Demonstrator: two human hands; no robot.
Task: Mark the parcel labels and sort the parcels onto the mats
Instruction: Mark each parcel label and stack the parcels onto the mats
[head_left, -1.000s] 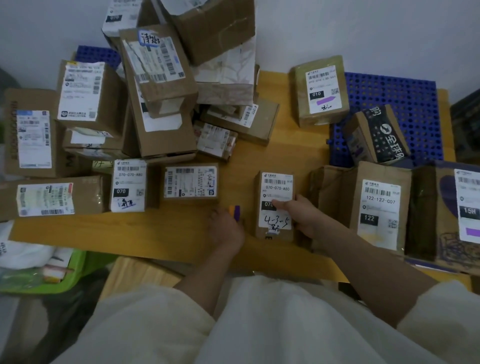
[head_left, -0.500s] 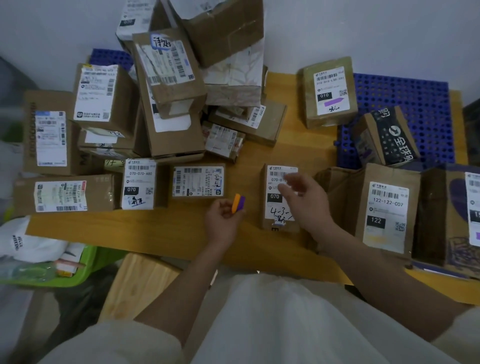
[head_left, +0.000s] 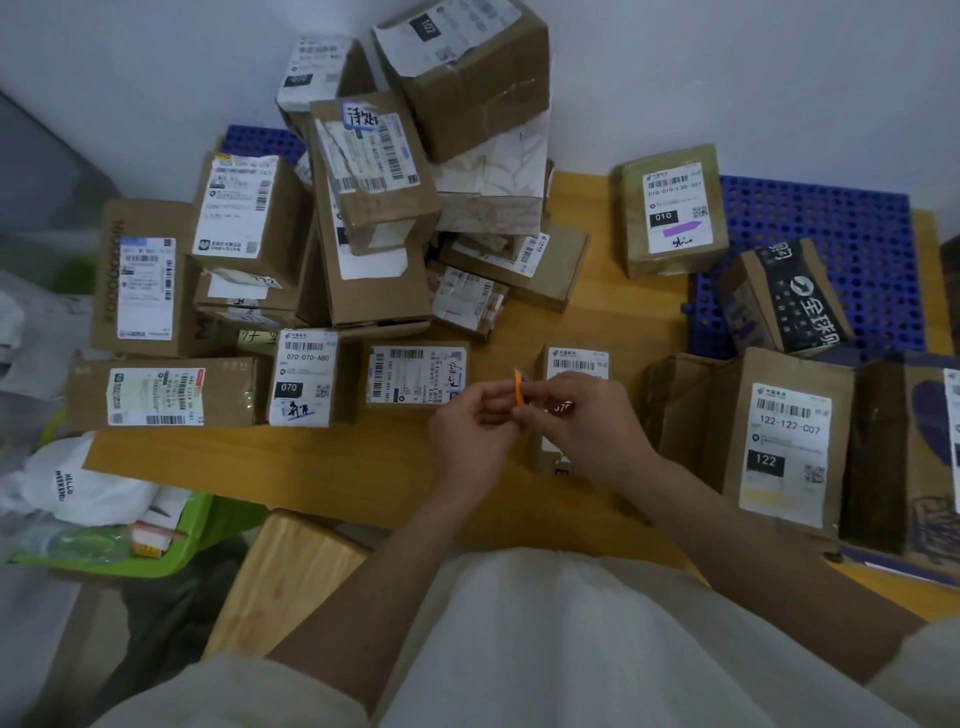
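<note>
Green plastic tray (head_left: 197, 545), lower left beside the wooden tabletop (head_left: 322, 467): holds a white plastic bag (head_left: 78, 483) printed with dark lettering and small packets too blurred to identify. Blue perforated plastic mat (head_left: 852, 223), far right on the tabletop: carries a brown cardboard parcel with black printed tape (head_left: 787, 299), tilted; a greenish-brown parcel labelled 010 (head_left: 672, 208), bearing a purple stripe and a handwritten mark, stands at its left edge. A second blue mat (head_left: 254, 140) shows only as a corner behind the stacked brown cardboard parcels (head_left: 374, 208) at centre left. Small thin orange-and-purple strips (head_left: 519, 387), held upright: pinched between the fingertips of the left hand (head_left: 470, 421) and the right hand (head_left: 592, 421), both curled around them, above the table's near middle. Small brown parcel with white label (head_left: 576, 361): directly under the hands, its label largely covered. Brown parcel labelled 122 (head_left: 784, 436): just right of it. The parcel at the far right edge (head_left: 930, 447) is cut off.
</note>
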